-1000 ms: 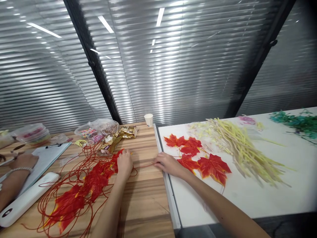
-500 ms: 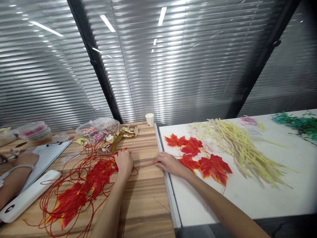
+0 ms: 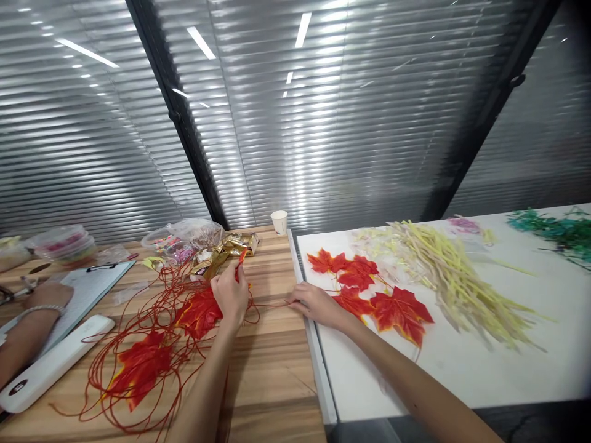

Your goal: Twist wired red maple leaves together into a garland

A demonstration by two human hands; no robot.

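Note:
My left hand [image 3: 231, 294] is closed on a red artificial maple leaf [image 3: 241, 261], whose tip pokes up above the fingers. Around and left of it, on the wooden tabletop, spreads a loose tangle of red cord [image 3: 99, 369] with red-and-yellow maple leaves [image 3: 144, 366] in it. My right hand [image 3: 314, 303], at the seam between the two tables, pinches a strand of the cord [image 3: 272, 304] that runs across from the left hand. Beyond the right hand, several maple leaves [image 3: 401, 312] lie spread on the white table.
At far left another person's hand [image 3: 48, 298] holds a pen over a clipboard [image 3: 92, 289]. Near it lie a white elongated device [image 3: 55, 366] and plastic tubs [image 3: 64, 243]. A gold wrapper [image 3: 235, 243] and paper cup [image 3: 279, 223] stand behind. Yellow strips [image 3: 462, 283] and green foliage [image 3: 554, 231] lie right.
My left hand has tilted upward, raising a leaf tip above its fingers. The tangle with its leaves has been dragged slightly right. My right hand has stayed in place.

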